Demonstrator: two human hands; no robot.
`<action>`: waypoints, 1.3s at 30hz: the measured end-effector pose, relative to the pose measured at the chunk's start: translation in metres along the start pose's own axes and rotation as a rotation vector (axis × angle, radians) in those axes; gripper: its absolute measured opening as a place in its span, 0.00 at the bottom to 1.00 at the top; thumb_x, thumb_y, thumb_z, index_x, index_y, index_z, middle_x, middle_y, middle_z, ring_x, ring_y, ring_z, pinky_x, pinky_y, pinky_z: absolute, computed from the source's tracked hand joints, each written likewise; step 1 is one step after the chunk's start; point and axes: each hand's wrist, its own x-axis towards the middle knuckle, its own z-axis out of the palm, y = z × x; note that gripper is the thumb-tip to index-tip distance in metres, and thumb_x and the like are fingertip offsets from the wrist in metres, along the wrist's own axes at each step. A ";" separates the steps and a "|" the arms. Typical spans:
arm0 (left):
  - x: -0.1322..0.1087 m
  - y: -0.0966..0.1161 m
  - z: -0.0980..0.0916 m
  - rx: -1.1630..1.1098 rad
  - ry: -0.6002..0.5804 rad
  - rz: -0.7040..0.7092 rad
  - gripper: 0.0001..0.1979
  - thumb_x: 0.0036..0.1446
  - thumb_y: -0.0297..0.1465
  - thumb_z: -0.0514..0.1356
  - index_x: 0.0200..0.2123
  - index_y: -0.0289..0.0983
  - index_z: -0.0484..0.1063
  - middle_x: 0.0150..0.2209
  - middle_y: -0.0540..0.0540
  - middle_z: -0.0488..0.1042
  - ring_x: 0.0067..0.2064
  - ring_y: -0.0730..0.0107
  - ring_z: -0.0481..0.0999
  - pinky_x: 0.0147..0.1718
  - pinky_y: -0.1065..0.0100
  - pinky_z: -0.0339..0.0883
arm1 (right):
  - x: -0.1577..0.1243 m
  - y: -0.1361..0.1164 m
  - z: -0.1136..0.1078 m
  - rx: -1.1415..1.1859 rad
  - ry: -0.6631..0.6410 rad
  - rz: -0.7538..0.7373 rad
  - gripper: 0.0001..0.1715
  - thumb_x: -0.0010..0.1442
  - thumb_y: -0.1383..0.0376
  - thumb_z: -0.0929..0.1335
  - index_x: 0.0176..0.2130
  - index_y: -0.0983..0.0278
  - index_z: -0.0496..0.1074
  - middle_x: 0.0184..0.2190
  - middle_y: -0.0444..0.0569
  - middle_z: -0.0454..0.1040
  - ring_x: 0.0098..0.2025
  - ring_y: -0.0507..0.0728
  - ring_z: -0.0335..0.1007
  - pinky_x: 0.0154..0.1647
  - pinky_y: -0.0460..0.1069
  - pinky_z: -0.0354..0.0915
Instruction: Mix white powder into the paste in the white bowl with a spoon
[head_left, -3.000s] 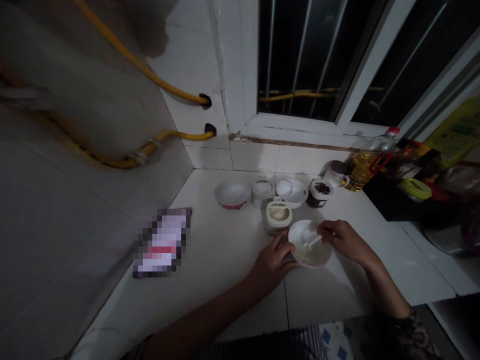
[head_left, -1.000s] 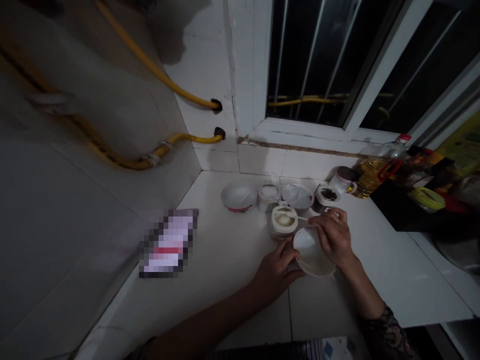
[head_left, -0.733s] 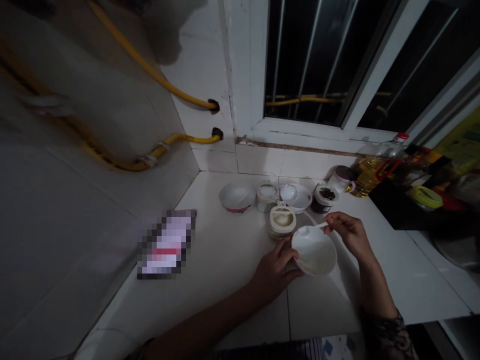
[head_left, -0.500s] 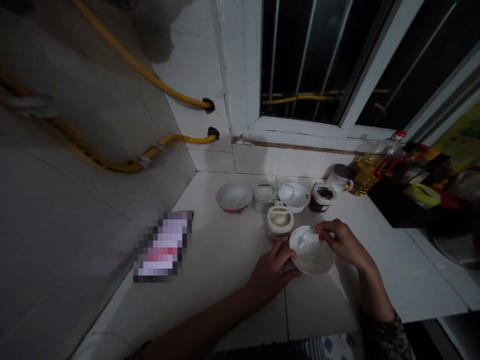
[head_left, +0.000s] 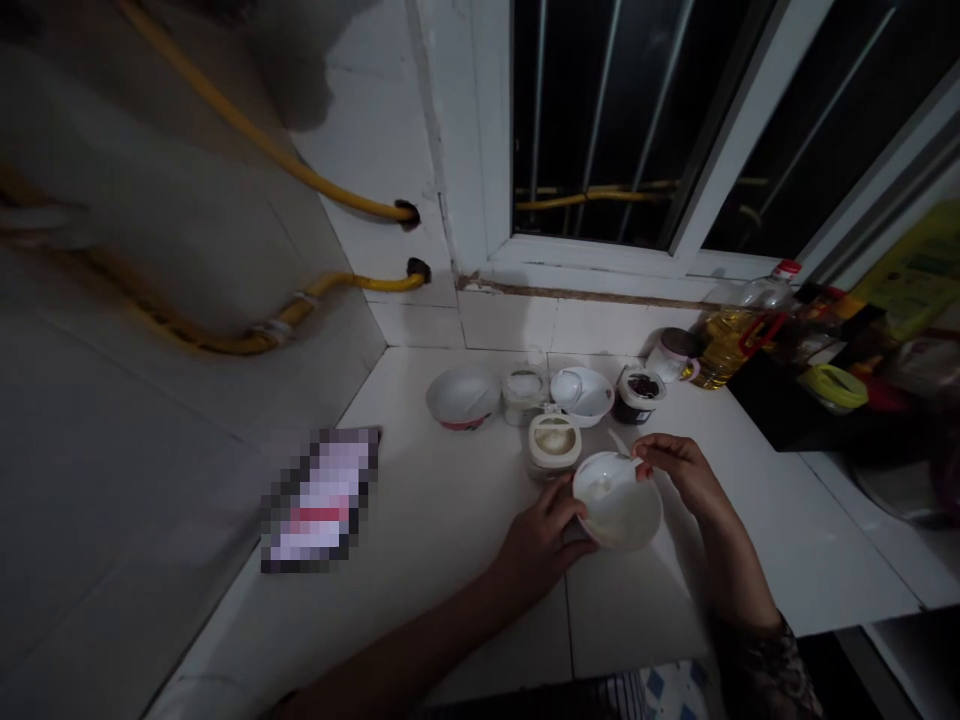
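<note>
A white bowl (head_left: 626, 515) stands tilted a little on the counter, with pale contents that I cannot make out clearly. My left hand (head_left: 541, 530) grips its left rim, thumb and fingers closed on the wall. At the bowl's upper right edge, my right hand (head_left: 679, 470) pinches a white spoon (head_left: 609, 482), whose lower part is inside the bowl. Just behind the bowl sits an open square jar (head_left: 555, 440) of pale grains. Another open jar (head_left: 523, 392) with white contents is farther back.
Along the back are a bowl (head_left: 463, 398), a white bowl with a spoon (head_left: 592, 398), a dark-filled jar (head_left: 640, 395) and a lidded jar (head_left: 673, 353). An oil bottle (head_left: 724, 345) stands at right. A blurred flat object (head_left: 322, 500) lies left. Yellow hoses (head_left: 247, 345) cross the wall.
The spoon in my right hand has shifted and now shows more clearly over the bowl. My left hand keeps its hold. The whole view has shifted slightly.
</note>
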 end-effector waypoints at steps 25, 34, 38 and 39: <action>0.001 0.003 -0.001 0.001 -0.001 -0.014 0.12 0.51 0.30 0.66 0.38 0.41 0.67 0.57 0.42 0.62 0.47 0.63 0.75 0.44 0.64 0.71 | 0.008 0.009 0.004 0.084 0.079 -0.007 0.14 0.41 0.56 0.73 0.23 0.64 0.72 0.13 0.42 0.70 0.19 0.52 0.63 0.27 0.49 0.60; 0.000 0.002 -0.002 0.014 -0.021 -0.037 0.13 0.51 0.30 0.66 0.39 0.41 0.68 0.57 0.42 0.62 0.51 0.59 0.73 0.44 0.63 0.71 | 0.007 0.009 0.003 0.060 0.061 -0.006 0.13 0.44 0.56 0.72 0.25 0.64 0.74 0.14 0.43 0.70 0.20 0.52 0.62 0.29 0.48 0.60; 0.000 0.003 -0.003 0.020 -0.035 -0.041 0.13 0.51 0.30 0.66 0.39 0.41 0.68 0.57 0.42 0.62 0.51 0.59 0.73 0.45 0.62 0.71 | 0.006 0.009 0.002 0.086 0.072 -0.023 0.12 0.44 0.58 0.72 0.25 0.64 0.74 0.14 0.43 0.71 0.20 0.51 0.62 0.29 0.48 0.59; 0.000 0.003 -0.003 0.026 -0.033 -0.038 0.13 0.51 0.29 0.66 0.39 0.41 0.68 0.57 0.41 0.62 0.52 0.58 0.72 0.46 0.61 0.71 | 0.006 0.009 0.003 0.097 0.076 -0.022 0.12 0.44 0.58 0.72 0.25 0.64 0.74 0.14 0.43 0.71 0.20 0.51 0.62 0.28 0.47 0.59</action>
